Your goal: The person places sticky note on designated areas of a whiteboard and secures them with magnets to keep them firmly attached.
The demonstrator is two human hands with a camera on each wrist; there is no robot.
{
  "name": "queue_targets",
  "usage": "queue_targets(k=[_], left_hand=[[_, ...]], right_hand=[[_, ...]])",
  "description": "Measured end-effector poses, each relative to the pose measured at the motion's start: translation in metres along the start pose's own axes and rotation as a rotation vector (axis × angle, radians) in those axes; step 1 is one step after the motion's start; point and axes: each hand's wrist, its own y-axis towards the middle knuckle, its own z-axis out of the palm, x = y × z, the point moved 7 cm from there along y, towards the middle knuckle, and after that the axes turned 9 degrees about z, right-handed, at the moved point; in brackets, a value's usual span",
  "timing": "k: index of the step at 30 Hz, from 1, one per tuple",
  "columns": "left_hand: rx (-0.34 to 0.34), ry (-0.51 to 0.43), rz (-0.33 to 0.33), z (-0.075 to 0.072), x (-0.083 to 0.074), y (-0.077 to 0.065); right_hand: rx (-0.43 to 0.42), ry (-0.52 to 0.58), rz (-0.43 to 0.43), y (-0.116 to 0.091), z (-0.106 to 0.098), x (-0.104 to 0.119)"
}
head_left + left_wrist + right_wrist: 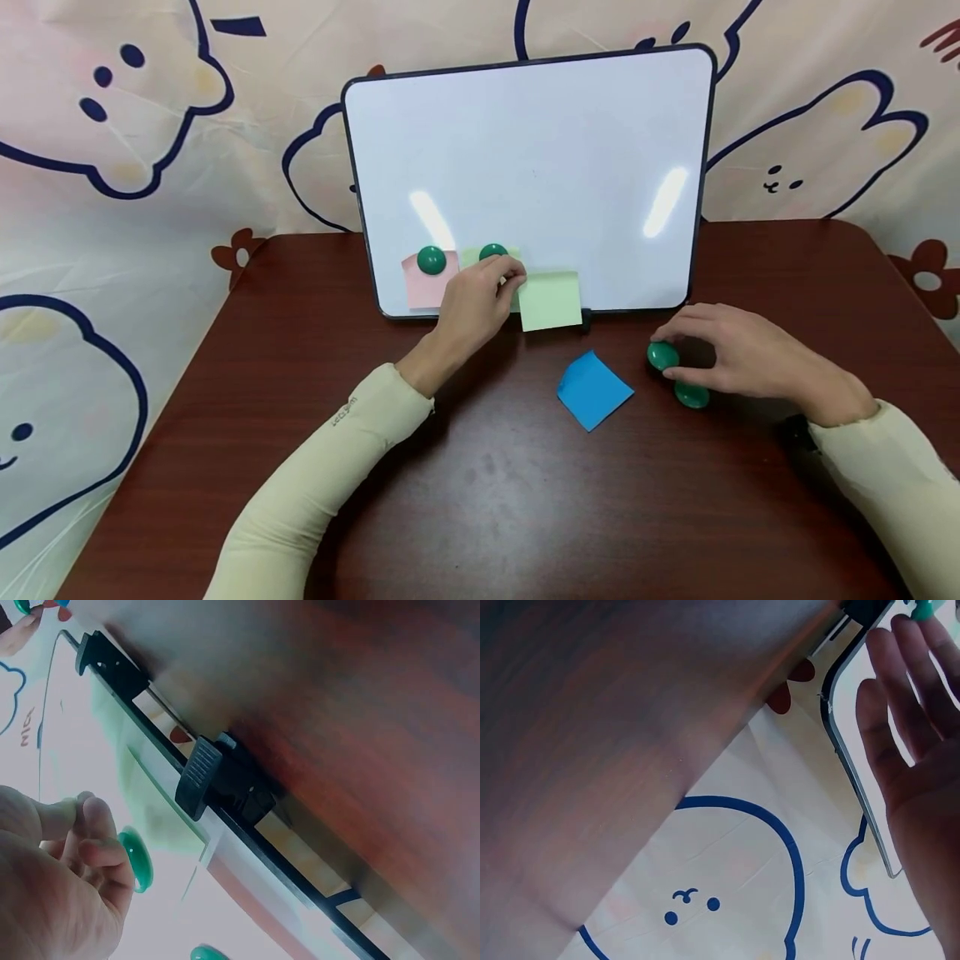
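My left hand pinches a light green sticky note by its upper left corner, in front of the whiteboard's lower edge. Just behind those fingers, a round green magnet sits on another pale green note on the board. Further left, a second green magnet lies over a pink note. On the right, my right hand grips a green magnet between thumb and fingers; its fingertips meet the magnet in the right wrist view. Under the thumb lies another green magnet.
The whiteboard stands upright at the back of the brown table, held by black clips at its lower edge. A blue sticky note lies on the table between the hands. Patterned cloth hangs behind.
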Motion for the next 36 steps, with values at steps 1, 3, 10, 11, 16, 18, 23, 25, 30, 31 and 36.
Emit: queue_targets(k=[1, 3, 10, 11, 16, 18, 23, 25, 30, 31, 36], left_hand=[[0.002, -0.006, -0.008, 0.0, 0.0, 0.001], [0.006, -0.014, -0.02, 0.0, 0.001, 0.002], [-0.003, -0.044, -0.048, 0.001, 0.003, 0.002], [-0.01, -0.047, -0.051, 0.001, 0.003, 0.003], [-0.049, -0.056, -0.068, -0.001, 0.005, 0.005], [-0.059, -0.055, -0.078, -0.001, 0.005, 0.005], [-0.075, -0.068, -0.1, -0.001, 0.007, 0.008], [-0.08, -0.072, -0.106, 0.0, 0.007, 0.009], [-0.088, -0.064, -0.116, 0.0, 0.008, 0.011], [-0.09, -0.062, -0.118, 0.0, 0.009, 0.011], [-0.1, -0.049, -0.123, -0.001, 0.011, 0.013]], right_hand=[[-0.009, -0.003, 0.006, 0.0, -0.001, 0.0], [-0.023, -0.01, 0.022, 0.001, -0.002, -0.002], [-0.03, -0.017, 0.042, 0.0, -0.003, -0.005], [-0.03, -0.018, 0.042, 0.0, -0.003, -0.005], [-0.026, -0.017, 0.036, 0.0, -0.002, -0.003], [-0.025, -0.018, 0.033, 0.0, -0.002, -0.003], [-0.032, -0.02, 0.031, 0.0, -0.003, -0.003], [-0.031, -0.017, 0.026, 0.0, -0.003, -0.002], [-0.023, -0.015, 0.025, 0.0, -0.003, -0.002], [-0.021, -0.015, 0.025, 0.0, -0.003, -0.002], [-0.019, -0.019, 0.037, 0.001, -0.002, -0.003]])
